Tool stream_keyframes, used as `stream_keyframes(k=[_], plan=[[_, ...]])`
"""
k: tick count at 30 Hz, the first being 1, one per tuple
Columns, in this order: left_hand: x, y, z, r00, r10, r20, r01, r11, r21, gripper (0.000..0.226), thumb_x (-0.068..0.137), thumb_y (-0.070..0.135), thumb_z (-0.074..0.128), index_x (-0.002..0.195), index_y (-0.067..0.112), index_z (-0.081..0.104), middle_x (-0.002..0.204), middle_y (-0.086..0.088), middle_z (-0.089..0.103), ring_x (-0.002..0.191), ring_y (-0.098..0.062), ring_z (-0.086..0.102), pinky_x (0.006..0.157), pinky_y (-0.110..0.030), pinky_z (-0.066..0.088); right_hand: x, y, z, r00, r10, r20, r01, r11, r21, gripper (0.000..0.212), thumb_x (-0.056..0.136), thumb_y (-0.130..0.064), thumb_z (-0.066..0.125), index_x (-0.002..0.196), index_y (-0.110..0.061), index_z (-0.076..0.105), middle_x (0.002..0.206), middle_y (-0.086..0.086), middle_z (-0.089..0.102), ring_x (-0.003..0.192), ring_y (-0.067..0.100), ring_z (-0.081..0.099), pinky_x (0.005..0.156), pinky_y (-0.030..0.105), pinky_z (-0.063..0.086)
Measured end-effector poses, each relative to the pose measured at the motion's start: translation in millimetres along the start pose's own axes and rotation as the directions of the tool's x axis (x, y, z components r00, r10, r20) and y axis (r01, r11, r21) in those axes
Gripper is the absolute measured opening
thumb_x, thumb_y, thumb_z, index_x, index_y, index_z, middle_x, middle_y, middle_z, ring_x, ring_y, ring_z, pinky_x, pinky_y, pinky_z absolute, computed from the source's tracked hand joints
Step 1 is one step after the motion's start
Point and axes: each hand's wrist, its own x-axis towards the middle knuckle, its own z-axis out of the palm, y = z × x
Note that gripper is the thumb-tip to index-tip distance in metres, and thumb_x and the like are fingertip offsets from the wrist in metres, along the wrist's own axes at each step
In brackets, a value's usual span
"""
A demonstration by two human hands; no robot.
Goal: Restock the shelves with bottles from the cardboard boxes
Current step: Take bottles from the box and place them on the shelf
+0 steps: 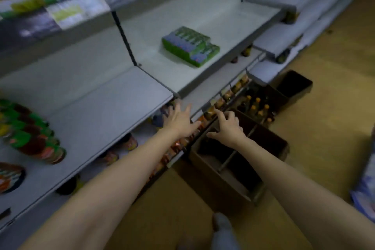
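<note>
Both bare forearms reach forward from the bottom edge, over a tan floor (316, 107). Right hand (228, 128) sits over the near cardboard box (213, 170), fingers bent and spread, fingertips toward the bottle row at the low shelf's front; can't tell if it touches any, nothing visibly held. Near box shows dividers, dark cells, no bottles visible in them. Left hand (179, 118) is flat, fingers spread, reaching under the grey middle shelf (97, 111) toward the lower shelf bottles (220, 102), holding nothing. Second cardboard box (278, 97) just beyond holds orange-capped bottles (257, 107). Third, dark box (295, 85) stands farther right, contents not clear. Green-capped bottles (30, 134) lie at the middle shelf's left end. Green pack (190, 45) rests farther back on the adjoining shelf. Everything blurred.
</note>
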Motion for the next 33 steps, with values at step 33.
stream_keyframes(k=[33], plan=[[261, 4, 323, 0.982, -0.034, 0.185, 0.053, 0.994, -0.097, 0.071, 0.090, 0.043, 0.058, 0.149, 0.025, 0.023, 0.155, -0.009, 0.015, 0.141, -0.036, 0.018, 0.112, -0.052, 0.026, 230, 230, 213, 0.981, 0.163, 0.102, -0.172, 0.981, 0.089, 0.085, 0.086, -0.037, 0.068, 0.151, -0.027, 0.015, 0.147, 0.015, 0.024, 0.134, 0.035, 0.031, 0.108, 0.051, 0.036]])
